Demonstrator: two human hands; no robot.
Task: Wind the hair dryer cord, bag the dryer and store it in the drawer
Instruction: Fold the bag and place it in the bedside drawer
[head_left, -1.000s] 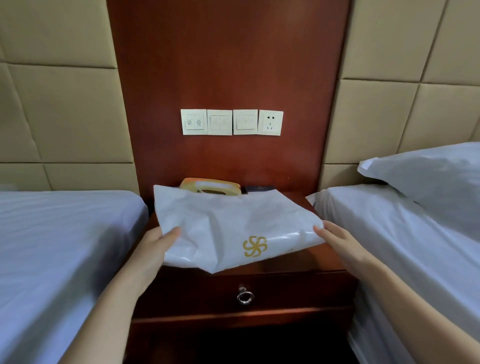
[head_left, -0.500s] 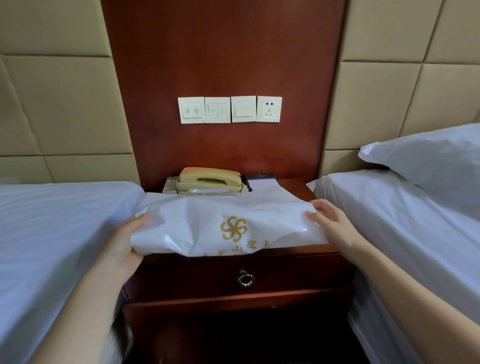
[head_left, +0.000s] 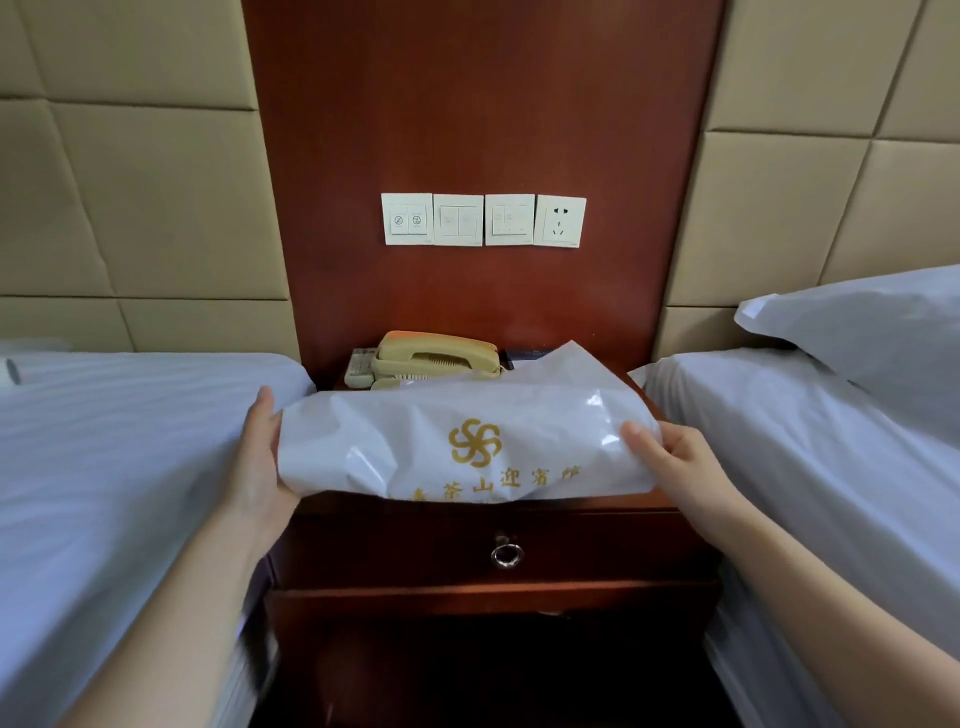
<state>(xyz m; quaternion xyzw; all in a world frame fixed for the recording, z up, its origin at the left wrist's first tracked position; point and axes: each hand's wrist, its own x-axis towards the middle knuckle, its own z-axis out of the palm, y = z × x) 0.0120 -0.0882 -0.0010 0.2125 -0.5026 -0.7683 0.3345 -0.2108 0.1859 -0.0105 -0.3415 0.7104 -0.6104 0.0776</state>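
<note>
Right hand (head_left: 670, 462) is pinching the bag (head_left: 467, 441), left hand (head_left: 260, 457) pressing flat; freeing one for the shut drawer (head_left: 395, 551) is risking slippage

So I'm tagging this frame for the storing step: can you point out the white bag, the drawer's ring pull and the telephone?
white bag (head_left: 395, 441), head view, plain front, left of centre.
ring pull (head_left: 506, 555), head view, middle of the metal ring.
telephone (head_left: 439, 358), head view, middle of the handset.

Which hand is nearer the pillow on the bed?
Right. The right hand holds the end of the white bag nearest the pillow; the left hand is at the bag's opposite end, farther away.
</note>
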